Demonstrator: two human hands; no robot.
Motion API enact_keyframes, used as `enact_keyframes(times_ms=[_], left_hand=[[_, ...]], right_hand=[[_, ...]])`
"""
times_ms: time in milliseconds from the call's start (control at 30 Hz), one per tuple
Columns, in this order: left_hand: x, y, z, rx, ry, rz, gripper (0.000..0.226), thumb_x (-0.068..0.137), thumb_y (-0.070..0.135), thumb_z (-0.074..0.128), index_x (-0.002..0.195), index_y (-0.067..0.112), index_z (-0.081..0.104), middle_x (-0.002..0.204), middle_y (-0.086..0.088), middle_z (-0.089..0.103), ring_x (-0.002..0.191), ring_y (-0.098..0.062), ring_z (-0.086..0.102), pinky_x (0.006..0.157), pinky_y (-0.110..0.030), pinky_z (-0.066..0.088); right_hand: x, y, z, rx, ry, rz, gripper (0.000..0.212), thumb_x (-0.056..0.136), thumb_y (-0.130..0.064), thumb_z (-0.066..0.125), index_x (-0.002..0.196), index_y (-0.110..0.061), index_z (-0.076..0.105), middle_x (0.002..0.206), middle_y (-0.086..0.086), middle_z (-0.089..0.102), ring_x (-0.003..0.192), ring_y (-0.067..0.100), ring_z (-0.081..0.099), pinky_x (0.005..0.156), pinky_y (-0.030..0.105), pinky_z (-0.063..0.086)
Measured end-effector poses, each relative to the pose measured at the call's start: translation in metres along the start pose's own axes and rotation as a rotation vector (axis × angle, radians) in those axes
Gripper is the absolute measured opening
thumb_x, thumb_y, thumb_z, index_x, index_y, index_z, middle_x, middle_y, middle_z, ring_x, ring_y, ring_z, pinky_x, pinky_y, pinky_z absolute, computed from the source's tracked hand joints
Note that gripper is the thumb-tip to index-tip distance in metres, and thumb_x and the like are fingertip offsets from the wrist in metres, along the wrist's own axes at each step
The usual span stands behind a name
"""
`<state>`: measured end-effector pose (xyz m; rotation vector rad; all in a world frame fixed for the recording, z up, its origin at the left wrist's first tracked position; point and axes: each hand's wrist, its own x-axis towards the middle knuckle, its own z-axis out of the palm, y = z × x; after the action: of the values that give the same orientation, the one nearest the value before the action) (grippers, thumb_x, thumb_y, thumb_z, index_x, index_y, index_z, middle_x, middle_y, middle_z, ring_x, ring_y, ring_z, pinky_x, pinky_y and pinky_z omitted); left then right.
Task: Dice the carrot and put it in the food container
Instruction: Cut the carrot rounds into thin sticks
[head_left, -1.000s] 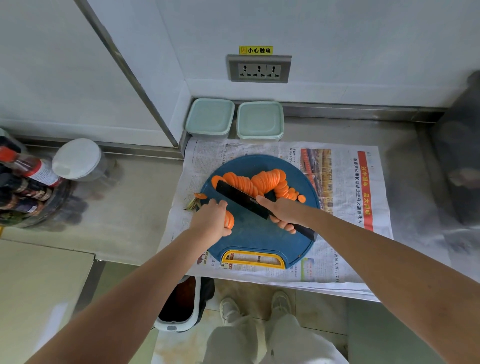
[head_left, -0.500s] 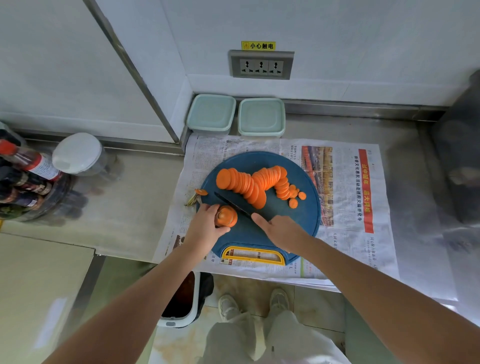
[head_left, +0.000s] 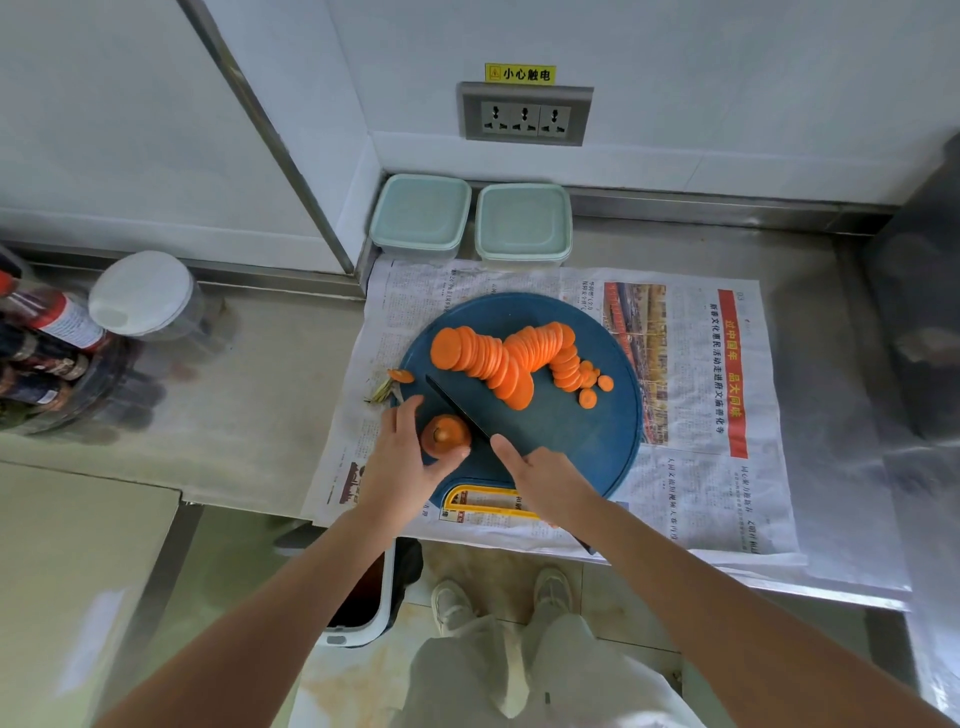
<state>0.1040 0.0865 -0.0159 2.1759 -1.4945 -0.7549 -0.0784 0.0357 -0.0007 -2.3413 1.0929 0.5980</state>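
Pinching the stubby orange carrot end (head_left: 445, 435) on the round blue cutting board (head_left: 571, 431), the left hand (head_left: 400, 462) is curling around it; the right hand (head_left: 545, 480) is gripping the black-bladed knife (head_left: 454, 408).

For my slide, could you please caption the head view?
Left hand holds carrot stub; right hand holds knife beside it, on board.

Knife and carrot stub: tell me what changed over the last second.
The knife swung from lying broad across the board to edge-down beside the stub, and the right hand gripping it drew back toward the board's near edge. The left hand shifted off the stub's top, baring its end, yet still pinches it. The slices and both closed containers stayed put.
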Motion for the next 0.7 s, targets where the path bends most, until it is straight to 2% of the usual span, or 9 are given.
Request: enact_keyframes(times_ms=[100,200,333,433,500,567,667,700], left_hand=[[-0.008,-0.010,0.001,-0.006,0.015,0.191,0.063,0.082,0.035,0.069,0.134,0.009,0.044,0.130,-0.013,0.047,0.109,-0.027,0.058,0.085,-0.030,0.053],[-0.010,-0.020,0.004,-0.016,-0.014,0.252,0.047,0.084,0.035,0.062,0.122,0.009,0.055,0.123,-0.012,0.053,0.104,-0.028,0.062,0.082,-0.033,0.056],[-0.005,-0.023,0.012,-0.032,0.054,0.269,0.036,0.084,0.019,0.070,0.118,0.010,0.059,0.120,-0.011,0.055,0.102,-0.028,0.062,0.077,-0.037,0.059],[-0.005,-0.023,0.014,-0.021,0.089,0.321,0.034,0.083,0.015,0.072,0.114,0.009,0.060,0.119,-0.011,0.057,0.104,-0.029,0.061,0.076,-0.038,0.059],[-0.006,-0.026,0.016,0.010,0.080,0.357,0.041,0.081,0.020,0.073,0.117,0.013,0.055,0.121,-0.011,0.058,0.108,-0.028,0.059,0.080,-0.035,0.057],[-0.008,-0.027,0.017,0.010,0.072,0.359,0.046,0.081,0.023,0.074,0.121,0.015,0.052,0.125,-0.009,0.057,0.111,-0.027,0.058,0.083,-0.033,0.056],[-0.011,-0.022,0.022,-0.011,0.079,0.295,0.047,0.084,0.022,0.069,0.127,0.009,0.054,0.132,-0.007,0.057,0.113,-0.026,0.061,0.085,-0.027,0.051],[-0.013,-0.019,0.023,-0.023,0.085,0.275,0.048,0.085,0.022,0.068,0.129,0.008,0.054,0.133,-0.006,0.058,0.110,-0.026,0.063,0.085,-0.025,0.049]], right_hand=[[-0.001,-0.001,0.002,0.045,0.014,0.011,0.069,0.098,0.000,0.034,0.153,-0.010,-0.008,0.067,0.006,0.024,0.055,0.014,0.032,0.064,0.031,0.040],[-0.002,-0.005,0.002,0.158,0.043,0.080,0.069,0.099,-0.002,0.034,0.152,-0.010,-0.009,0.074,0.010,0.033,0.065,0.019,0.041,0.064,0.030,0.038],[0.000,-0.009,0.002,0.250,0.054,0.147,0.069,0.099,-0.002,0.034,0.152,-0.009,-0.009,0.068,0.005,0.023,0.055,0.013,0.028,0.060,0.030,0.037],[-0.001,-0.010,0.002,0.358,0.052,0.179,0.065,0.101,-0.007,0.031,0.153,-0.013,-0.007,0.068,0.003,0.022,0.054,0.010,0.028,0.048,0.024,0.029],[-0.002,-0.012,0.005,0.420,0.055,0.215,0.059,0.103,-0.011,0.027,0.153,-0.014,-0.003,0.068,0.002,0.024,0.054,0.010,0.030,0.047,0.023,0.027],[-0.003,-0.015,0.004,0.518,0.072,0.245,0.057,0.103,-0.014,0.026,0.153,-0.015,-0.001,0.070,0.004,0.029,0.056,0.012,0.034,0.049,0.024,0.031],[-0.003,-0.016,0.011,0.628,0.089,0.305,0.062,0.102,-0.009,0.032,0.153,-0.010,-0.002,0.085,0.011,0.038,0.071,0.021,0.044,0.061,0.030,0.040],[-0.002,-0.017,0.015,0.653,0.082,0.328,0.055,0.103,-0.014,0.032,0.151,-0.005,0.009,0.086,0.012,0.040,0.073,0.022,0.044,0.064,0.032,0.042]])
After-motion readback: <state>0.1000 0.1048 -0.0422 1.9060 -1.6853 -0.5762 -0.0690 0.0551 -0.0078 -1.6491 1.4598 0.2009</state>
